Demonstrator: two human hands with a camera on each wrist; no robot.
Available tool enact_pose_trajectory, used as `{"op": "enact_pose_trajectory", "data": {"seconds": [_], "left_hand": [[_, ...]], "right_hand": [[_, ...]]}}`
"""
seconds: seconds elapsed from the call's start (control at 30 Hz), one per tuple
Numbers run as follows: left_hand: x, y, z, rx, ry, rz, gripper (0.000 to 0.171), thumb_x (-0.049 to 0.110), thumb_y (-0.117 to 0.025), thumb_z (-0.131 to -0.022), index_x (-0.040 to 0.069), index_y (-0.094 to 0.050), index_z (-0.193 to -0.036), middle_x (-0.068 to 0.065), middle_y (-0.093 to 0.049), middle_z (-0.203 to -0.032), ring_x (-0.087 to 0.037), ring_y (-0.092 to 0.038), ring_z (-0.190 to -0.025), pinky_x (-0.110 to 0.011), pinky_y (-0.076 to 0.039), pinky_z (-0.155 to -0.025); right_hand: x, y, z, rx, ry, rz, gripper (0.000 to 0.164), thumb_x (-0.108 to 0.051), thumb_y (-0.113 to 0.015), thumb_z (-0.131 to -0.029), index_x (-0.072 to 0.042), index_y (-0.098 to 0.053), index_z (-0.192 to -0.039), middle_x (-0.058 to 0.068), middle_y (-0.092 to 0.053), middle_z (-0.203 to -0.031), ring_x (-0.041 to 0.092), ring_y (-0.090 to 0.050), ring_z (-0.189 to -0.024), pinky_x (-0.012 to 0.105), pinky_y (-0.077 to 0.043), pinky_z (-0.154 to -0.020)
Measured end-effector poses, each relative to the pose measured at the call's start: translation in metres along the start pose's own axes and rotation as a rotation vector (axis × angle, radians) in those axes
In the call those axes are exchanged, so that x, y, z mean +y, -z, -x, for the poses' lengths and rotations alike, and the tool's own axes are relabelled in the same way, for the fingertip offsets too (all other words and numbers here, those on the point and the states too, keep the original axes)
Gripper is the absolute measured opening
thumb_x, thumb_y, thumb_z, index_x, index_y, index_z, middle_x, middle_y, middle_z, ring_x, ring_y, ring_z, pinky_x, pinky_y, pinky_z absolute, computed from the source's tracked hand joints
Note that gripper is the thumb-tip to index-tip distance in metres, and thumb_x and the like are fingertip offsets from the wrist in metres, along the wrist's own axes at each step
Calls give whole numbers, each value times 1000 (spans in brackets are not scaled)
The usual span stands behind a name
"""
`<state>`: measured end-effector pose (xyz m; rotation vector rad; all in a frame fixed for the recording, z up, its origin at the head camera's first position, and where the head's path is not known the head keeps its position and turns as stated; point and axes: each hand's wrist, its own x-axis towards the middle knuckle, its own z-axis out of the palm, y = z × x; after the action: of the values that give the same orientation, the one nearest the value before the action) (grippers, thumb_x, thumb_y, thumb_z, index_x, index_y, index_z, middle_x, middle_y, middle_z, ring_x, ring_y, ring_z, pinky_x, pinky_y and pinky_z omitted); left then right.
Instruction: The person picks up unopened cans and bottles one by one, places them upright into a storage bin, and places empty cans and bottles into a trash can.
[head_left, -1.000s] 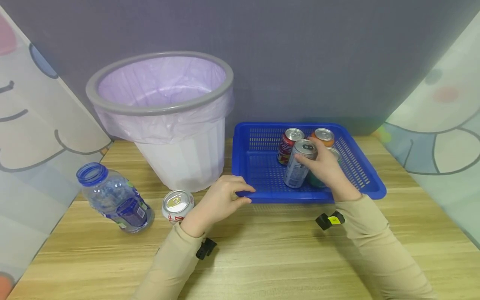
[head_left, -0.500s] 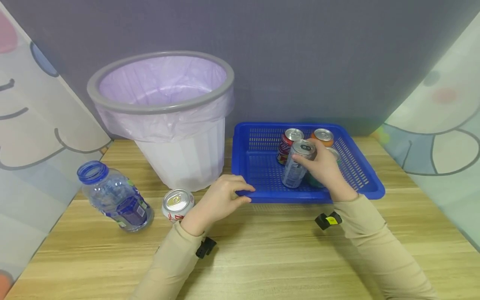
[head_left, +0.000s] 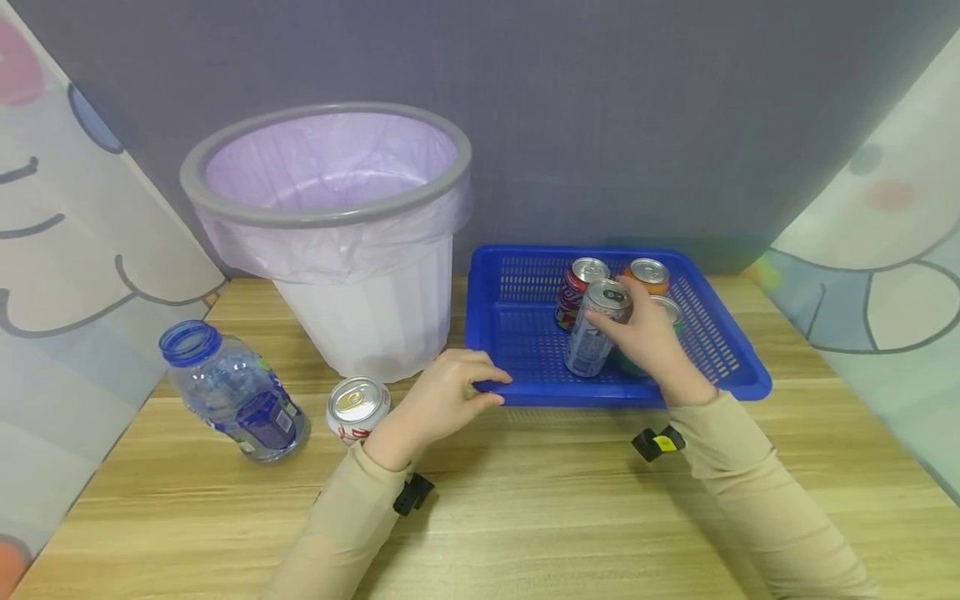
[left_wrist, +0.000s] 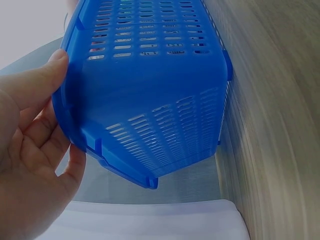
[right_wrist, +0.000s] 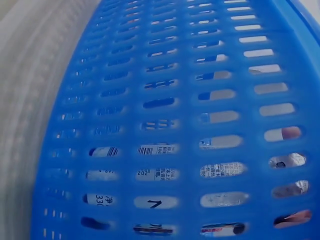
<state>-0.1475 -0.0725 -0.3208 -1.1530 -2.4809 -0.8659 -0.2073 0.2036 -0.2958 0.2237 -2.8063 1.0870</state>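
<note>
In the head view, my right hand (head_left: 648,337) grips a tall silver-blue can (head_left: 588,342) near its top, thumb on the left side. The can leans a little inside the blue plastic basket (head_left: 517,396). Around it stand a red can (head_left: 570,300), an orange can (head_left: 648,273) and a green can (head_left: 670,310), the green one partly hidden by my hand. My left hand (head_left: 446,396) pinches the basket's rim at its front left corner. The left wrist view shows that thumb (left_wrist: 52,70) on the rim; the right wrist view shows printed cans through the basket's slotted wall (right_wrist: 165,140).
A white bin (head_left: 382,308) with a grey rim and purple liner stands behind left. A white can with red lettering (head_left: 356,408) sits beside my left wrist. Further left is a clear bottle (head_left: 236,400) with a blue neck. A grey panel (head_left: 600,125) rises behind.
My right hand and the silver-blue can have shifted very slightly left within the basket. My left hand keeps its hold on the rim.
</note>
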Motion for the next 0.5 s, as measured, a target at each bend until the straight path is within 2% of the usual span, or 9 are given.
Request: {"op": "enact_pose_trajectory", "data": {"seconds": [0.23, 0.5], "left_hand": [[0, -1, 0, 0, 7, 1, 20, 12, -75, -79, 8, -73, -99, 1, -69, -84, -12, -62, -80, -28, -50, -80], [-1, -2, 0, -3, 13, 4, 20, 11, -75, -79, 7, -73, -99, 1, -69, -85, -12, -62, -81, -27, -51, -79]], "right_hand": [[0, -4, 2, 113, 107, 12, 71, -22, -67, -88, 8, -30, -141, 33, -40, -139, 48, -46, -121, 59, -37, -101], [-1, -7, 6, 231, 246, 2, 62, -11, -70, -83, 11, -41, -133, 32, -45, -132, 45, -43, -122, 58, -34, -103]]}}
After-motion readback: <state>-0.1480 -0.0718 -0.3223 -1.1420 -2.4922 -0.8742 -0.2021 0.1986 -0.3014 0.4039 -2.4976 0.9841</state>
